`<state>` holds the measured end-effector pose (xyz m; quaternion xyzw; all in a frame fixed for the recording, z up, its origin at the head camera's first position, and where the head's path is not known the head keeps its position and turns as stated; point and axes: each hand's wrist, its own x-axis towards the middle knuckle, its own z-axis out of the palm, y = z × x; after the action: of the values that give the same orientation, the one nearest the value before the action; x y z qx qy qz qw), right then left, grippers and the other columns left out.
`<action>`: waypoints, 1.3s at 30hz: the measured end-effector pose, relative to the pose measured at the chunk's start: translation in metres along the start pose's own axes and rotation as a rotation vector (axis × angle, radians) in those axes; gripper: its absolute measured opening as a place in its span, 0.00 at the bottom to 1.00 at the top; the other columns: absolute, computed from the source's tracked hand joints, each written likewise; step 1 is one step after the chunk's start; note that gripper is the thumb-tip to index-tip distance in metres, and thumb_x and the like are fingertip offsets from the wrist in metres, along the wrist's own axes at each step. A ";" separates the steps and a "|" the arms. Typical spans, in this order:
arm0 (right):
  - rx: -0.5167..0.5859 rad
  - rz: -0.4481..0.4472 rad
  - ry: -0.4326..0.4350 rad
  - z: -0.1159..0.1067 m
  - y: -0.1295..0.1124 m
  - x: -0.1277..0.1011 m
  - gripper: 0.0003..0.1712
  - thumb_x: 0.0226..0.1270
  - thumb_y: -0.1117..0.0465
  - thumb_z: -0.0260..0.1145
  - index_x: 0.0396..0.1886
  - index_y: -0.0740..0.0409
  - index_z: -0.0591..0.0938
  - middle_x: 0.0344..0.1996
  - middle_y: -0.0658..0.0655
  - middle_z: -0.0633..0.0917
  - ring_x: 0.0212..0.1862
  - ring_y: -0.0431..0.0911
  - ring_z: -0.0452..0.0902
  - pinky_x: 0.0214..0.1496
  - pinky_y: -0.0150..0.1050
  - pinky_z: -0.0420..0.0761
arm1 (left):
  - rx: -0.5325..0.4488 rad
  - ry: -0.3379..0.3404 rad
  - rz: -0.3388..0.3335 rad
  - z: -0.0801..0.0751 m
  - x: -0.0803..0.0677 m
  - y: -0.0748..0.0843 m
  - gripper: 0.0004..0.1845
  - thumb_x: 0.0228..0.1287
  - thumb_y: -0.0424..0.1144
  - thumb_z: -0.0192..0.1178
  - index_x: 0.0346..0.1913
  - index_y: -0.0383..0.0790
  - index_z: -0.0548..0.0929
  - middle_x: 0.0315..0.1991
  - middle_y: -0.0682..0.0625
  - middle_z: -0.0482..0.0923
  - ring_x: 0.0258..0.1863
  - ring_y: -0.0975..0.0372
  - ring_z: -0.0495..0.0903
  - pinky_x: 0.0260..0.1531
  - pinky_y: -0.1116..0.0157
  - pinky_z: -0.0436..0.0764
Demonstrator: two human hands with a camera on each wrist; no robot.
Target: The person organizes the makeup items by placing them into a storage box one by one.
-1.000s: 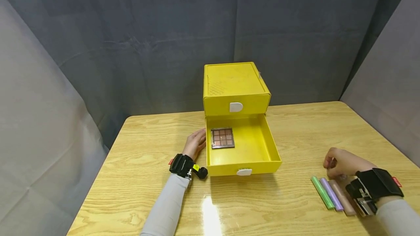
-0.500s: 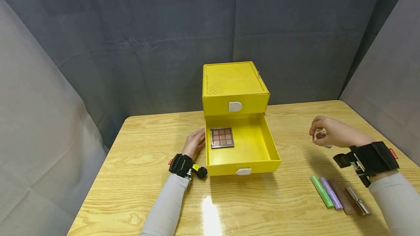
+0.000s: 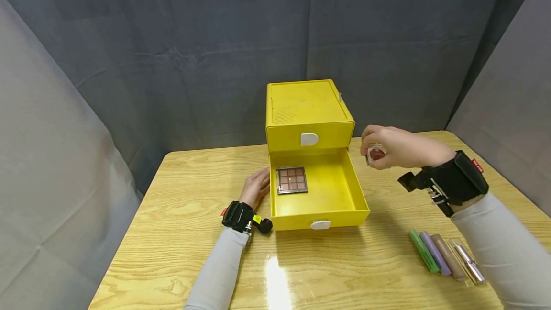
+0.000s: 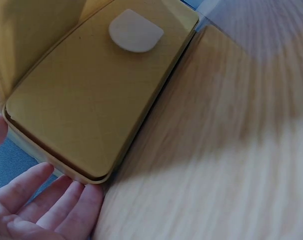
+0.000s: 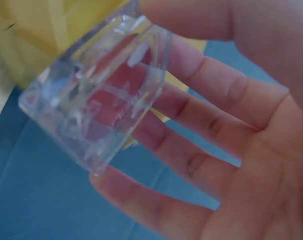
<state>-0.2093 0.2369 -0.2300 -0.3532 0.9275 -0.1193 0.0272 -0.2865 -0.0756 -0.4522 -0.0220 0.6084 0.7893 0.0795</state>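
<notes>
I see the right hand pinching a clear compact at two o'clock from the extended drawer; the left hand, fingers loosely straight, touches the yellow cabinet at nine.

clear case, red inside, held tilted near the open yellow drawer.
</notes>
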 end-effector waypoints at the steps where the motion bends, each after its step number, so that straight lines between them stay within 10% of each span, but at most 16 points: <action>1: -0.005 -0.015 -0.006 -0.001 -0.005 0.004 0.09 0.50 0.71 0.66 0.30 0.53 0.80 0.35 0.52 0.73 0.33 0.43 0.68 0.30 0.31 0.71 | 0.000 -0.001 0.001 0.000 0.000 0.000 0.24 0.68 0.42 0.51 0.62 0.30 0.68 0.61 0.39 0.68 0.58 0.53 0.70 0.55 0.61 0.72; 16: 0.008 -0.195 -0.147 0.020 -0.035 0.062 0.08 0.47 0.73 0.62 0.26 0.57 0.80 0.29 0.53 0.73 0.30 0.44 0.68 0.29 0.31 0.68 | -0.010 -0.014 -0.002 0.001 -0.003 0.000 0.26 0.66 0.44 0.54 0.62 0.31 0.68 0.61 0.40 0.67 0.59 0.54 0.70 0.56 0.61 0.71; 39: 0.026 0.097 -0.410 0.078 -0.024 0.101 0.12 0.42 0.75 0.65 0.30 0.63 0.80 0.23 0.52 0.77 0.16 0.38 0.69 0.15 0.25 0.66 | 0.016 -0.012 0.000 -0.003 -0.003 -0.001 0.26 0.66 0.45 0.54 0.61 0.33 0.69 0.60 0.42 0.69 0.57 0.56 0.71 0.55 0.62 0.72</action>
<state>-0.2585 0.1372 -0.2966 -0.3244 0.9169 -0.0557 0.2256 -0.2831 -0.0787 -0.4533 -0.0167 0.6143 0.7845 0.0833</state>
